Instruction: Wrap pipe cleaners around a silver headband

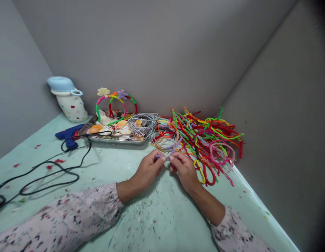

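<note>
Over the middle of the table, my left hand (pixel 149 167) and my right hand (pixel 185 171) meet fingertip to fingertip. Each pinches a thin purple pipe cleaner (pixel 176 147), whose free end sticks up past my right fingers. Just beyond my fingertips lie loops of grey wire (pixel 155 140); whether the pipe cleaner touches them I cannot tell. A large heap of colourful pipe cleaners (pixel 201 131) spreads behind and to the right of my right hand. Close to that wrist are scissors with red and yellow handles (pixel 210 174), their blades mostly hidden in the heap.
A metal tray (pixel 117 141) of flower-like pieces holds a wire coil (pixel 144 125) and pipe-cleaner rings with flowers (pixel 122 94). Left of it are a blue glue gun (pixel 70 135), its black cord (pixel 63 169) and a white bottle (pixel 73 106). Grey walls (pixel 162 52) rise behind.
</note>
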{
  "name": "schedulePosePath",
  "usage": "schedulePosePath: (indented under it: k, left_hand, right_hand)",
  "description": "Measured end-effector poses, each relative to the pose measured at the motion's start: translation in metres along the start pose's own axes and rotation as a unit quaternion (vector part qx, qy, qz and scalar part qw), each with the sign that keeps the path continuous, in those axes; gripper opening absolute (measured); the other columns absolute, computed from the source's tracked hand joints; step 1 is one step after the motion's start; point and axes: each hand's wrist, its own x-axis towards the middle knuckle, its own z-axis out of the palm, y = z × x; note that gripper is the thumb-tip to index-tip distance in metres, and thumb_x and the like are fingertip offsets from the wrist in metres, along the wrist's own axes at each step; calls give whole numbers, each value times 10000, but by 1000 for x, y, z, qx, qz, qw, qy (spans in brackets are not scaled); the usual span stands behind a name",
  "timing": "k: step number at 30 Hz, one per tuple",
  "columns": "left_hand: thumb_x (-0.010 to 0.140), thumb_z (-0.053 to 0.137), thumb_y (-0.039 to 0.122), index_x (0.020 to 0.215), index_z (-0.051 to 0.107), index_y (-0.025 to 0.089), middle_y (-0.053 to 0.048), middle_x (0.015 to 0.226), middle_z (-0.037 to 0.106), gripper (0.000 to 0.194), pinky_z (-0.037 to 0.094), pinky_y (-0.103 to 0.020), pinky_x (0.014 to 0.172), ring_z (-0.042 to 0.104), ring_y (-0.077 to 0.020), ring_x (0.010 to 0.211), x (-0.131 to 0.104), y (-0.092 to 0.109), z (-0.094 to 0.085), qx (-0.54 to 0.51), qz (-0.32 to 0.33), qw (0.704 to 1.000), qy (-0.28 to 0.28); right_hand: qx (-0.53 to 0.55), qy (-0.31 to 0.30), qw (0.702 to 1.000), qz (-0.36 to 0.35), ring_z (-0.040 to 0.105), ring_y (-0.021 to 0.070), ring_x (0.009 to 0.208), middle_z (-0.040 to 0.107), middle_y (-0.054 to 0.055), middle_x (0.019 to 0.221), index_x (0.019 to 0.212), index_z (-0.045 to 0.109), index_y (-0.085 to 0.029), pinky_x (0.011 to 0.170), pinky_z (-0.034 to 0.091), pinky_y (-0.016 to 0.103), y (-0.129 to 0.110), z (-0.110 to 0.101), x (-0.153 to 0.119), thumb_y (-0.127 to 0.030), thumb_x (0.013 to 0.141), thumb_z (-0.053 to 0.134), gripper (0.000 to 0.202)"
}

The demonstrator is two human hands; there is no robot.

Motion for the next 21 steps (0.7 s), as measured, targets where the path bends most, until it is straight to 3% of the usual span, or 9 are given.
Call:
schedulePosePath:
  k: [21]
  left_hand:
    - [872,535,366,780,523,177,53,530,446,211,272,-241,491,369,-88,480,-2,5,2,4,7,1000,3]
  right_hand:
    - [-11,3,1000,-22,461,123,537,500,-43,562,736,549,-205,529,388,244,-2,-1,-1,-373,856,552,206]
